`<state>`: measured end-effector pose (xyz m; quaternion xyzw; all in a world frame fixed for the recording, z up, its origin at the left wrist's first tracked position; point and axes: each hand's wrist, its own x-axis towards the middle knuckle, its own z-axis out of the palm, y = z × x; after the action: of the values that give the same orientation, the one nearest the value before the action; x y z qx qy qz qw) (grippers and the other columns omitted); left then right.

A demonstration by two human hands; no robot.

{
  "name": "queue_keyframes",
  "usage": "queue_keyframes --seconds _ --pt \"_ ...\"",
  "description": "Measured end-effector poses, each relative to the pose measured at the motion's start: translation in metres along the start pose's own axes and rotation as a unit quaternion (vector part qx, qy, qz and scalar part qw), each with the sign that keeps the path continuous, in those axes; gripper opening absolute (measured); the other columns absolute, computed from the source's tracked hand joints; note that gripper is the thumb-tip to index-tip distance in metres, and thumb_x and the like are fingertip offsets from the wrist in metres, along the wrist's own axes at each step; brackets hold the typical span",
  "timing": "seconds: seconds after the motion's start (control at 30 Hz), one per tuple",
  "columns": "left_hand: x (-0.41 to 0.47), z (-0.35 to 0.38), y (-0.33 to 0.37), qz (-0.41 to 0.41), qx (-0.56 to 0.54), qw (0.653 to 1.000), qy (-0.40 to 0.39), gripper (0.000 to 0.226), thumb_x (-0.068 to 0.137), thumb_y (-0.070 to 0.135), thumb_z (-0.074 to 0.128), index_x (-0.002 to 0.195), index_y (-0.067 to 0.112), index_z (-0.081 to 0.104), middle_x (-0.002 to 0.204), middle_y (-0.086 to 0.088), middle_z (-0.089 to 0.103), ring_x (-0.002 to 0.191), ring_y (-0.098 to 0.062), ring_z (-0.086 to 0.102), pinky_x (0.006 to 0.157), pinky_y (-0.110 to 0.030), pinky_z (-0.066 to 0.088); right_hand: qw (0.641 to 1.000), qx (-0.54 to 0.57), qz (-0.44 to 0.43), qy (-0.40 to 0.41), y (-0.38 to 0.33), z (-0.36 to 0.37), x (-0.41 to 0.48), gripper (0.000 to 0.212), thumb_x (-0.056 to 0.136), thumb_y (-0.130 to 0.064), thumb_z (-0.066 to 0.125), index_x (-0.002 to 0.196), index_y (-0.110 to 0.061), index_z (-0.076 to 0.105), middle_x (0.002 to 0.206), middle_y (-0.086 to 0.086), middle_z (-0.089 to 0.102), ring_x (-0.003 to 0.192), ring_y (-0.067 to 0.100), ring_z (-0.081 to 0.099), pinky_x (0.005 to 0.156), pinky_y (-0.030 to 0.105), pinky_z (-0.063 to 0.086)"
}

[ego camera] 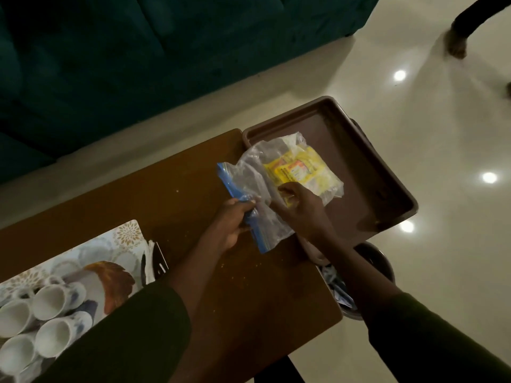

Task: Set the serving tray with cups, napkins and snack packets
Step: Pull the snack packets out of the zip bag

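Note:
A clear zip bag (254,186) with a blue seal strip lies half on the brown serving tray (367,161) and half on the wooden table (171,194). Yellow snack packets (300,168) show through its far end. My left hand (233,219) grips the blue seal edge. My right hand (300,208) reaches into the bag's mouth and pinches a yellow packet. Several white cups (51,313) stand on a patterned tray (110,250) at the lower left. No napkins are clearly seen.
The serving tray overhangs the table's right end. A dark bin (373,261) with wrappers stands on the glossy floor beneath it. A dark teal sofa (138,51) runs behind the table. Another person's arm (467,29) is at the top right.

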<state>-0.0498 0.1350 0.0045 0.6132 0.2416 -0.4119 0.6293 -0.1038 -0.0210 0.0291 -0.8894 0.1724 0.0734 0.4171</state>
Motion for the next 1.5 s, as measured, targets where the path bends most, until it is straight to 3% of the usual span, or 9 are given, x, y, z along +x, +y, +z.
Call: queue_keyframes --seconds 0.13,0.27,0.47,0.63,0.83,0.97,1.1,1.2,1.5 --pt "-0.014 0.006 0.019 0.047 -0.074 0.99 -0.106 0.02 0.095 0.021 0.056 0.105 0.015 0.072 0.109 -0.008 0.069 0.095 -0.019 0.064 0.07 -0.029 0.048 0.999 0.004 -0.031 -0.039 -0.017 0.009 -0.006 0.078 0.067 -0.056 0.075 0.13 -0.02 0.046 0.123 -0.002 0.057 0.109 0.011 0.054 0.085 0.026 0.047" --pt "-0.036 0.006 0.038 0.105 -0.007 0.987 -0.123 0.025 0.095 0.039 0.056 0.093 0.021 0.073 0.09 0.001 0.072 0.085 -0.014 0.066 0.072 -0.031 0.054 0.997 -0.006 -0.019 0.075 -0.041 0.002 -0.001 0.035 0.082 -0.021 0.066 0.114 -0.01 0.057 0.101 0.005 0.067 0.089 0.021 0.064 0.064 0.02 0.046" --pt "-0.068 -0.006 0.061 0.432 0.168 0.849 0.253 0.019 0.089 0.033 0.065 0.1 0.018 0.066 0.097 0.005 0.058 0.089 -0.006 0.058 0.069 -0.024 0.047 0.974 0.007 -0.069 0.215 -0.095 -0.038 0.006 0.013 0.078 -0.003 0.056 0.087 -0.004 0.066 0.076 0.01 0.064 0.071 0.024 0.059 0.06 0.033 0.043" --pt "-0.075 -0.02 0.066 0.284 0.003 0.953 0.102 0.073 0.083 0.028 0.074 0.144 0.022 0.034 0.145 -0.009 0.041 0.126 -0.027 0.049 0.077 -0.04 0.059 0.955 0.072 -0.131 0.256 -0.134 -0.042 -0.004 0.016 0.084 -0.014 0.055 0.092 -0.008 0.067 0.076 0.0 0.063 0.068 0.014 0.059 0.061 0.03 0.048" --pt "-0.094 -0.051 0.066 0.361 0.038 0.926 0.104 0.064 0.079 -0.01 0.052 0.134 0.022 0.05 0.131 -0.008 0.056 0.112 -0.025 0.061 0.088 -0.047 0.056 0.936 0.167 -0.084 0.297 -0.137 -0.017 -0.031 0.018 0.088 -0.019 0.055 0.103 -0.012 0.06 0.086 -0.012 0.06 0.076 -0.004 0.059 0.066 0.01 0.048" --pt "-0.099 -0.073 0.046 0.337 0.133 0.931 0.039 0.071 0.076 -0.017 0.05 0.132 0.027 0.054 0.128 0.0 0.059 0.103 -0.014 0.065 0.089 -0.05 0.056 0.963 0.106 -0.001 0.248 -0.125 -0.002 -0.053 0.037 0.085 -0.013 0.063 0.119 -0.008 0.053 0.109 0.0 0.058 0.093 0.01 0.058 0.082 0.036 0.054" --pt "-0.101 -0.08 0.035 0.338 0.161 0.927 -0.001 0.075 0.075 -0.013 0.052 0.137 0.03 0.052 0.129 0.009 0.06 0.105 -0.013 0.064 0.084 -0.036 0.058 0.946 0.073 -0.15 0.279 -0.146 0.0 -0.071 0.028 0.079 -0.006 0.062 0.107 -0.007 0.057 0.102 0.002 0.059 0.089 0.014 0.058 0.074 0.024 0.049" --pt "-0.104 -0.076 0.039 0.375 0.196 0.906 -0.017 0.072 0.078 -0.01 0.056 0.14 0.026 0.048 0.134 0.013 0.058 0.109 -0.013 0.06 0.09 -0.026 0.052 0.946 0.113 -0.234 0.194 -0.17 0.01 -0.08 0.015 0.08 -0.006 0.056 0.09 -0.013 0.064 0.081 -0.01 0.062 0.072 0.001 0.061 0.064 0.006 0.044" --pt "-0.114 -0.063 0.037 0.387 0.214 0.897 -0.009 0.074 0.077 -0.014 0.053 0.14 0.024 0.048 0.138 0.002 0.053 0.102 0.005 0.06 0.082 -0.02 0.054 0.968 -0.17 0.107 -0.15 -0.12 0.035 0.002 0.048 0.089 -0.036 0.055 0.123 -0.003 0.054 0.12 0.015 0.062 0.108 0.029 0.059 0.073 0.03 0.041"
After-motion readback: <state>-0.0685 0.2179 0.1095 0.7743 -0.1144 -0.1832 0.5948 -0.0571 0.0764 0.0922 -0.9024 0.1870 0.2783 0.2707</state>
